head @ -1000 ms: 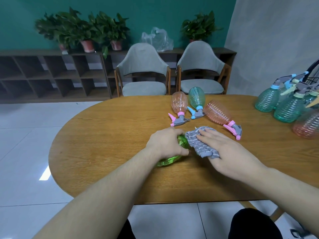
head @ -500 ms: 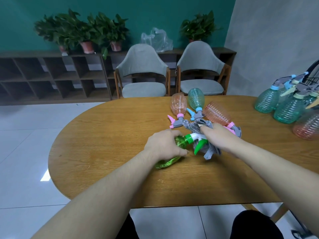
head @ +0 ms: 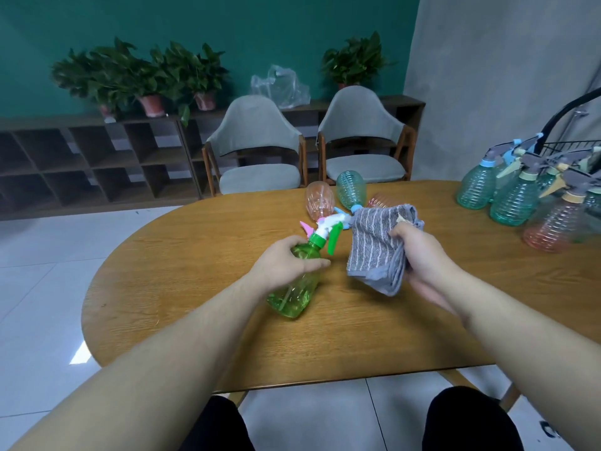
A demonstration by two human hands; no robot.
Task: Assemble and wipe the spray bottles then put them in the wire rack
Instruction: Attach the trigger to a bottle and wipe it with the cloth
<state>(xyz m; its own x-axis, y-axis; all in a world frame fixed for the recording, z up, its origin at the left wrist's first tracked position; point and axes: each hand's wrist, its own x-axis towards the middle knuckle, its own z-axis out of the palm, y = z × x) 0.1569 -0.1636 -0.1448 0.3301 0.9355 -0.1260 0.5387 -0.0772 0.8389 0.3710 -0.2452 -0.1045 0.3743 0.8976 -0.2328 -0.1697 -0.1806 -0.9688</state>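
Note:
My left hand [head: 286,262] grips a clear green spray bottle [head: 296,288] around its shoulder and holds it tilted above the wooden table [head: 195,288], its white and green trigger head pointing away from me. My right hand [head: 419,255] holds a grey striped cloth [head: 377,245] lifted off the table, just right of the bottle and apart from it. Behind them lie a pink bottle [head: 320,201] and a teal bottle [head: 351,188]; a third, pink one [head: 379,201] is mostly hidden by the cloth.
Several assembled teal and pink spray bottles [head: 517,200] stand at the table's right end, beside a black wire rack [head: 572,146] at the frame edge. Two grey chairs [head: 257,151] face the far side of the table. My knees show below the near edge.
The left hand has raised the green bottle off the table and tilted its head up. The right hand has pulled the cloth off the trigger head and lifted it to the right.

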